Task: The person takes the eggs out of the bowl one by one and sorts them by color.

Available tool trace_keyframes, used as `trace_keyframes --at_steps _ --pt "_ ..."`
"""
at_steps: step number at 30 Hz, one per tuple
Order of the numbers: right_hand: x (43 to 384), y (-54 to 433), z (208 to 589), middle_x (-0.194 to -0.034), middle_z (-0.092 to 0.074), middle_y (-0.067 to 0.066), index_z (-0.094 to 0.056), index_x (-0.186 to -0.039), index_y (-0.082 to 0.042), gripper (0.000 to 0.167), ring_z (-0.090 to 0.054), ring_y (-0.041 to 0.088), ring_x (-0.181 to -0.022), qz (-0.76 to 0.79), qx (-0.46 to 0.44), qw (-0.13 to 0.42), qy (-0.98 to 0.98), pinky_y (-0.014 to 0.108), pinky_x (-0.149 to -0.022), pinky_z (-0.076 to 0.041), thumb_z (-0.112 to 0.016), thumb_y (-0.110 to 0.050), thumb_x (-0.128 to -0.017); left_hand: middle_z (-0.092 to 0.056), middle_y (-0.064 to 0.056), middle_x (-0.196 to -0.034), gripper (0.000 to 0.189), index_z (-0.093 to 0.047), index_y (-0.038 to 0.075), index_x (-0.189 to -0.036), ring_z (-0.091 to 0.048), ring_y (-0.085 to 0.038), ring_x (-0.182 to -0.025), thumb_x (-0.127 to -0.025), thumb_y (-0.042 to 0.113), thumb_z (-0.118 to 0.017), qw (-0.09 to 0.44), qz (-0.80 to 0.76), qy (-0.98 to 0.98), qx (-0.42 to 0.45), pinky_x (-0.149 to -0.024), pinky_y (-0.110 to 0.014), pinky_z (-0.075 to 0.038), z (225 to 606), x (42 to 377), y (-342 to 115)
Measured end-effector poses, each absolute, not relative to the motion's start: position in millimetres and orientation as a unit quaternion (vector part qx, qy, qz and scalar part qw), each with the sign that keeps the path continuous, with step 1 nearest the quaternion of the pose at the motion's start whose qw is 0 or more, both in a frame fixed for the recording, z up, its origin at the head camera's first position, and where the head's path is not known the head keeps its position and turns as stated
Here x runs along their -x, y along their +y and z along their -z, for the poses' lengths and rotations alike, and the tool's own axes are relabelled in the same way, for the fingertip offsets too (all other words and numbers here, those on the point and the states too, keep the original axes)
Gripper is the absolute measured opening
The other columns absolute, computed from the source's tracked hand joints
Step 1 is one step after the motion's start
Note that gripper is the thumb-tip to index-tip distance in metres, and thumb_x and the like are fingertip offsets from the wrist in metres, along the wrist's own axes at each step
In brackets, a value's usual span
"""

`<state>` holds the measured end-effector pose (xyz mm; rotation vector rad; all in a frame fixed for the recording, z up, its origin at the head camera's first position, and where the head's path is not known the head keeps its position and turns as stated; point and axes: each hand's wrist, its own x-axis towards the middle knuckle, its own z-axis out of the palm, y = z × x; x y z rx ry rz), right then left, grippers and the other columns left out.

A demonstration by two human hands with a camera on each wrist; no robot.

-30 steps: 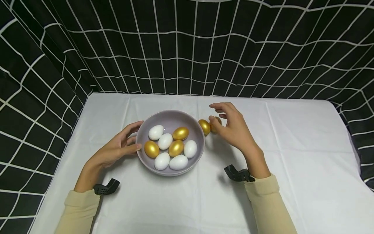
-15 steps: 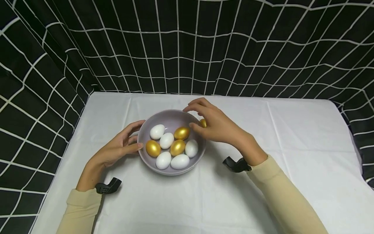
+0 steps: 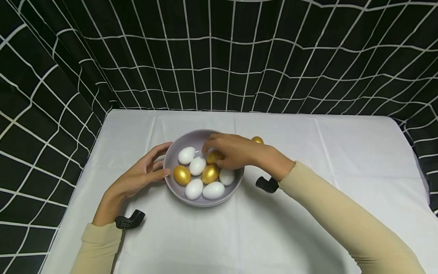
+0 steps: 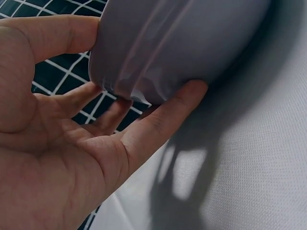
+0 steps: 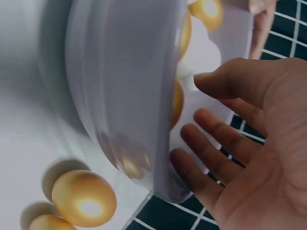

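Note:
A round lilac bowl (image 3: 191,138) holds several white eggs (image 3: 197,166) and several gold eggs (image 3: 182,175). My left hand (image 3: 138,176) holds it from the left side, thumb at the rim and fingers against the outside, as the left wrist view shows on the bowl wall (image 4: 192,43). From the right, my right hand (image 3: 234,149) reaches over the rim, fingertips close around a gold egg (image 3: 213,156). In the right wrist view, the thumb and fingers of the right hand (image 5: 249,143) stand apart, and nothing shows between them. The hand partly hides the bowl's right side.
Outside the bowl, a gold egg (image 3: 257,140) shows behind my right wrist; the right wrist view has one gold egg (image 5: 84,198) beside another gold egg (image 5: 50,223) on the white cloth (image 3: 191,243). A black curtain with white grid lines (image 3: 219,57) rises behind the table.
My right hand has moved left, from the gold eggs beside the bowl to over its rim and down inside it. The left hand keeps its place on the bowl.

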<state>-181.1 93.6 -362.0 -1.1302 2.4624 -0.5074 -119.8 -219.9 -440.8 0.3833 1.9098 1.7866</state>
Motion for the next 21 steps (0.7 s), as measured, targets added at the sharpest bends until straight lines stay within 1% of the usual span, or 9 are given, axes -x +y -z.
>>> trace_keyframes --at_steps 1,4,8,10,13,16,21 --pt "182.2 92.6 361.9 -0.129 -0.067 0.009 -0.072 -0.128 -0.012 0.036 -0.062 0.026 -0.114 0.174 0.404 0.198 0.876 0.043 -0.105 -0.053 -0.067 -0.005 -0.094 -0.024 -0.012 -0.172 0.080 -0.021 0.017 -0.168 -0.050 -0.026 -0.144 -0.102 0.002 -0.064 0.247 -0.656 0.699 -0.142 -0.097 -0.033 -0.061 441.1 120.0 -219.5" --pt "184.8 89.0 362.3 -0.129 -0.068 0.011 -0.074 -0.126 -0.010 0.038 -0.063 0.026 -0.117 0.162 0.409 0.209 0.873 0.043 -0.108 -0.053 -0.065 -0.001 -0.091 -0.024 -0.012 -0.171 0.080 -0.021 0.017 -0.168 -0.051 -0.024 -0.143 -0.102 0.001 -0.063 0.248 -0.661 0.694 -0.142 -0.097 -0.033 -0.062 441.9 120.5 -218.8" --pt "185.3 85.0 364.7 -0.130 -0.068 0.011 -0.075 -0.126 -0.009 0.039 -0.063 0.026 -0.115 0.147 0.409 0.227 0.872 0.042 -0.108 -0.053 -0.066 0.002 -0.089 -0.024 -0.011 -0.171 0.081 -0.021 0.017 -0.168 -0.052 -0.022 -0.142 -0.101 0.000 -0.064 0.250 -0.663 0.691 -0.142 -0.097 -0.033 -0.062 443.8 120.3 -218.2" --pt "185.0 83.0 365.6 -0.129 -0.067 0.012 -0.074 -0.127 -0.009 0.041 -0.063 0.025 -0.111 0.135 0.410 0.235 0.871 0.041 -0.107 -0.053 -0.066 0.003 -0.088 -0.024 -0.011 -0.172 0.081 -0.021 0.017 -0.168 -0.052 -0.022 -0.142 -0.101 0.001 -0.064 0.251 -0.664 0.690 -0.141 -0.097 -0.033 -0.062 444.3 119.5 -218.0" --pt "185.4 79.7 366.8 -0.130 -0.066 0.011 -0.073 -0.130 -0.011 0.045 -0.063 0.025 -0.112 0.109 0.409 0.244 0.872 0.042 -0.109 -0.052 -0.068 0.003 -0.087 -0.024 -0.011 -0.172 0.081 -0.021 0.017 -0.168 -0.052 -0.021 -0.142 -0.101 0.001 -0.064 0.251 -0.666 0.688 -0.141 -0.098 -0.033 -0.061 443.4 118.7 -218.1" --pt "186.7 76.6 367.0 -0.131 -0.065 0.012 -0.070 -0.134 -0.012 0.051 -0.063 0.026 -0.114 0.084 0.415 0.246 0.872 0.043 -0.111 -0.052 -0.067 0.004 -0.086 -0.024 -0.012 -0.172 0.081 -0.020 0.016 -0.168 -0.052 -0.022 -0.142 -0.102 0.000 -0.063 0.250 -0.664 0.690 -0.142 -0.098 -0.033 -0.061 441.7 119.2 -218.4" --pt "188.3 72.3 368.5 -0.126 -0.064 0.012 -0.067 -0.134 -0.016 0.054 -0.064 0.028 -0.111 0.050 0.422 0.242 0.872 0.044 -0.109 -0.053 -0.067 0.006 -0.085 -0.025 -0.012 -0.172 0.081 -0.021 0.017 -0.168 -0.051 -0.025 -0.144 -0.101 -0.001 -0.063 0.248 -0.658 0.698 -0.138 -0.097 -0.032 -0.061 440.9 120.1 -218.7"
